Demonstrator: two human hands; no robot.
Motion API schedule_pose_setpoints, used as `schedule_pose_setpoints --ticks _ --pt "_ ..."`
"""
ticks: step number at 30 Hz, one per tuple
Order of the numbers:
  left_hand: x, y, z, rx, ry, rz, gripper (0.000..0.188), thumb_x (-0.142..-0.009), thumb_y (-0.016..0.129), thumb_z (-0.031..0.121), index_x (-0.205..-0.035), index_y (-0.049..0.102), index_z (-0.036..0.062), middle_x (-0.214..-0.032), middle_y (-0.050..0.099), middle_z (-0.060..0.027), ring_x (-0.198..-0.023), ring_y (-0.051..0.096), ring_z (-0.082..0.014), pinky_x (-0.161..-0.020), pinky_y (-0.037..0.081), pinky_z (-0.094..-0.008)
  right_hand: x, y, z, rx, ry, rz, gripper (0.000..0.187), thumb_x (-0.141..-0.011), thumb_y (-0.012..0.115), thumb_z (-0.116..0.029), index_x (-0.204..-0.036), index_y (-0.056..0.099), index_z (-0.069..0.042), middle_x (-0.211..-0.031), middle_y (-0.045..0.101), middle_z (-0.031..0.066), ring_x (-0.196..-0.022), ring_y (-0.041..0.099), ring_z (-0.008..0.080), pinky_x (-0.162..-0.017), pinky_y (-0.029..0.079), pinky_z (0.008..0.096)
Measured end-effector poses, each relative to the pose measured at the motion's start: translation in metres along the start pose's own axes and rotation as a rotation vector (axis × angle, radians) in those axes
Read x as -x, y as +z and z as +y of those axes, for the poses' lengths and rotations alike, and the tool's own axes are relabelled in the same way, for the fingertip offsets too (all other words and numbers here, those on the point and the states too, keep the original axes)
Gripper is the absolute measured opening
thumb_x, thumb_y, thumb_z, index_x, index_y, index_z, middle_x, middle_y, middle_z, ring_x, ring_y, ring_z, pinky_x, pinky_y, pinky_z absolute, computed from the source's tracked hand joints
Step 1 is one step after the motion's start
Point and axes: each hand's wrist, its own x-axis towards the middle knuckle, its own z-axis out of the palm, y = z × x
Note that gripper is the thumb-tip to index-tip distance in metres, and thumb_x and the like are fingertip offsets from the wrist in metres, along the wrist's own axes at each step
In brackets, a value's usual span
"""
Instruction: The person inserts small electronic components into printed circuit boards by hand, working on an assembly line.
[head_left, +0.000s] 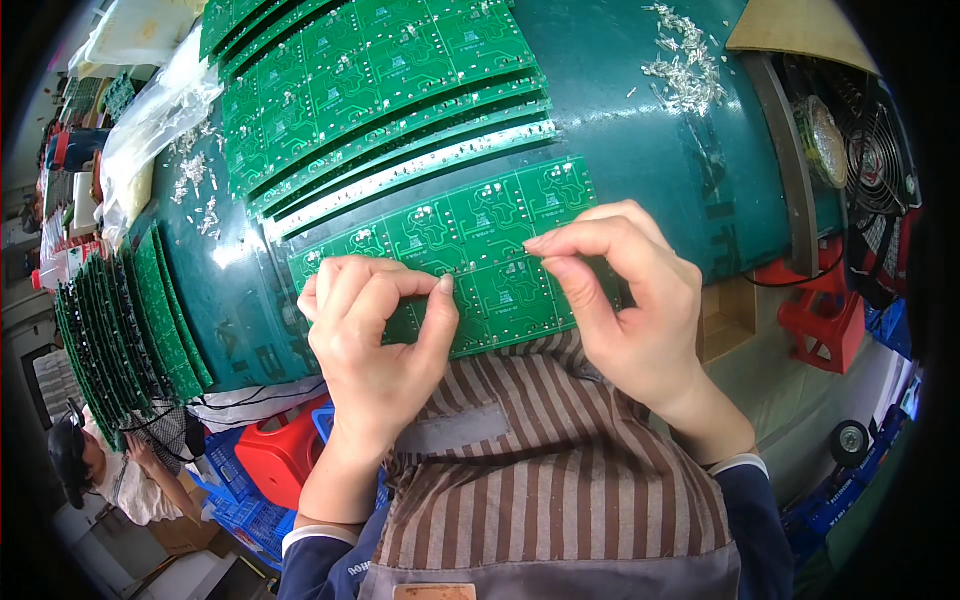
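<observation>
The circuit board (pixel 500 285) lies flat on the green worktop (pixel 615 130), along the middle of its near edge, with its 2 rows of repeated sections facing up. The left hand (pixel 370 320) is positioned over the left part of the board, fingers curled, with the thumb and forefinger tips close together. The right hand (pixel 645 295) is positioned over the right part, with the thumb and forefinger nearly closed and their tips above the board. Whether either hand grips a small part cannot be told at this scale.

A stack of boards (pixel 380 70) lies behind the circuit board, reaching toward the far edge of the worktop. A pile of small parts (pixel 688 75) lies near the far right corner; loose pieces (pixel 200 185) lie toward the left edge, beside a plastic bag (pixel 165 130). A row of boards (pixel 110 340) stands on edge at the near left corner. A fan (pixel 875 160) is located beyond the right edge.
</observation>
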Motion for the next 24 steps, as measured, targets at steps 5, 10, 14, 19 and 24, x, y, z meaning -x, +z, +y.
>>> schedule_pose_setpoints --ticks 5,10,14,19,24 --pt "-0.003 -0.001 0.002 -0.028 0.021 -0.018 0.015 -0.071 0.08 0.005 -0.075 0.067 0.0111 -0.079 0.064 -0.0009 -0.079 0.058 -0.0203 -0.079 0.036 -0.0351 0.001 0.005 0.001 -0.056 -0.015 0.016 0.01 -0.084 0.073 0.0 -0.091 0.067 -0.002 -0.086 0.069 0.0096 -0.081 0.066 0.0275 -0.068 0.053 0.0362" --pt "0.0 0.0 -0.001 -0.016 -0.001 -0.028 0.014 -0.073 0.08 0.005 -0.075 0.068 0.0114 -0.078 0.064 -0.0005 -0.079 0.058 -0.02 -0.079 0.035 -0.0348 0.004 0.011 0.004 -0.049 0.021 0.015 0.008 -0.085 0.071 0.0 -0.089 0.065 -0.002 -0.085 0.068 0.0104 -0.08 0.065 0.0289 -0.069 0.052 0.0376" --pt "0.002 0.001 -0.001 0.015 -0.029 -0.016 0.014 -0.074 0.08 0.006 -0.075 0.068 0.0115 -0.078 0.065 -0.0002 -0.079 0.058 -0.0195 -0.079 0.035 -0.0346 0.004 0.013 0.004 -0.051 0.011 0.024 0.008 -0.085 0.071 0.0 -0.088 0.064 -0.002 -0.084 0.067 0.0106 -0.079 0.064 0.0294 -0.069 0.051 0.0383" --pt "0.002 0.001 -0.002 0.021 -0.032 -0.014 0.014 -0.075 0.081 0.006 -0.075 0.068 0.0114 -0.078 0.065 -0.0003 -0.078 0.057 -0.0192 -0.078 0.035 -0.0347 0.003 0.014 0.006 -0.038 -0.001 0.009 0.008 -0.084 0.07 0.001 -0.087 0.063 -0.001 -0.083 0.067 0.011 -0.079 0.063 0.0299 -0.069 0.051 0.0393" --pt "0.002 0.002 -0.003 0.042 -0.052 -0.014 0.013 -0.075 0.081 0.007 -0.076 0.068 0.0113 -0.078 0.065 -0.0004 -0.078 0.057 -0.0195 -0.078 0.035 -0.0348 0.003 0.013 0.005 -0.035 -0.003 -0.003 0.008 -0.084 0.069 0.001 -0.087 0.063 -0.001 -0.083 0.067 0.0112 -0.079 0.063 0.0301 -0.07 0.051 0.0394"
